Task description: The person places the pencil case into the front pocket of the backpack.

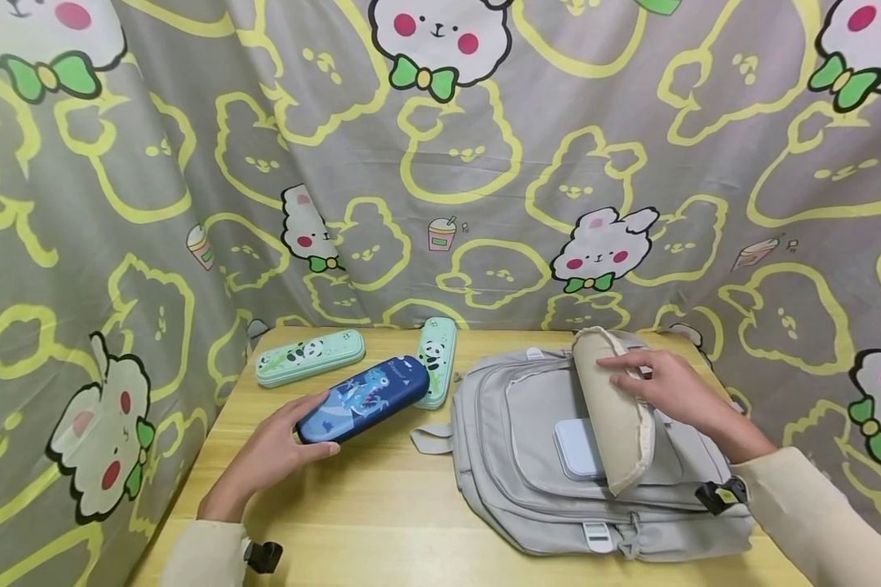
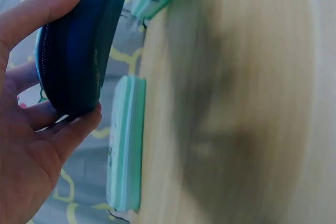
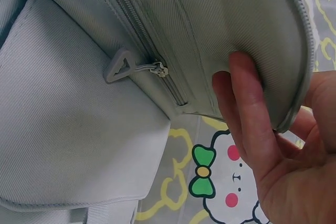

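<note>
While left hand (image 1: 277,444) grips blue case (image 1: 367,398), right hand (image 1: 664,383) pinches backpack flap (image 1: 618,428), best held wide, near desk's (image 1: 382,505) right edge

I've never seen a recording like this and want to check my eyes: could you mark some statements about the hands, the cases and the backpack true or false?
1. The left hand holds a dark blue case. True.
2. Two green cases lie on the table. True.
3. The right hand holds one of the green cases. False: it holds up a flap of the grey backpack.
4. The backpack stands upright. False: it lies on the table.
5. In the head view, the flap partly hides a pale blue object. True.
</note>
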`<state>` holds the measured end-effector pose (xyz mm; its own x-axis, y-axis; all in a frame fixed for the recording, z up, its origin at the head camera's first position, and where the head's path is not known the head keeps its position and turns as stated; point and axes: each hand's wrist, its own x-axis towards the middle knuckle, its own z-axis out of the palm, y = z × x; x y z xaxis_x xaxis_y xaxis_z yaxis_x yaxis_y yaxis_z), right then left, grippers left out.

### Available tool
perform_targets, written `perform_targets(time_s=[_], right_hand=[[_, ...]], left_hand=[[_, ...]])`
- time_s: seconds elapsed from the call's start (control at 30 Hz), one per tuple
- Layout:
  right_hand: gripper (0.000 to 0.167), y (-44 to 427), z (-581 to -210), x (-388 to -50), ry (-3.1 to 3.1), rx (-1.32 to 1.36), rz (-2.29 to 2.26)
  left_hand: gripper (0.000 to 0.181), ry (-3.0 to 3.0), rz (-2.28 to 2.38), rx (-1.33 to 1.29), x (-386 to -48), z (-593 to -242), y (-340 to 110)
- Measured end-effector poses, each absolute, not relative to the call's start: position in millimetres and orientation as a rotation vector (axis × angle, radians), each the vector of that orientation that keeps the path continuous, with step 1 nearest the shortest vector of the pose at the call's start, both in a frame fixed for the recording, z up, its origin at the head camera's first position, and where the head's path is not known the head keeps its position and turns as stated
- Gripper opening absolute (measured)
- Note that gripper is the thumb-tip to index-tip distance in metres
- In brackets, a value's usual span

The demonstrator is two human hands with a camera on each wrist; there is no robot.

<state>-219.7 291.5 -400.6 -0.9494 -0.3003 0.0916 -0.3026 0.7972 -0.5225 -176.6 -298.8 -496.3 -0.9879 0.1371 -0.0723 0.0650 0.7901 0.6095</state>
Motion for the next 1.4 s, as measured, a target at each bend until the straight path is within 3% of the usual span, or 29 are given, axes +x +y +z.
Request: perform_targets(time_s=[0.97, 1.4], right_hand=[[0.033, 286.7, -389.6, -220.7, -2.994, 0.538, 0.870], [0.033, 287.2, -389.8, -219.5, -2.996, 0.549, 0.875]], left_hand=[[0.096, 2.778, 0.954, 0.455, -229.2, -473.4, -220.3], [0.097, 2.714, 0.987, 0.567, -237.0, -471.0, -192.3]])
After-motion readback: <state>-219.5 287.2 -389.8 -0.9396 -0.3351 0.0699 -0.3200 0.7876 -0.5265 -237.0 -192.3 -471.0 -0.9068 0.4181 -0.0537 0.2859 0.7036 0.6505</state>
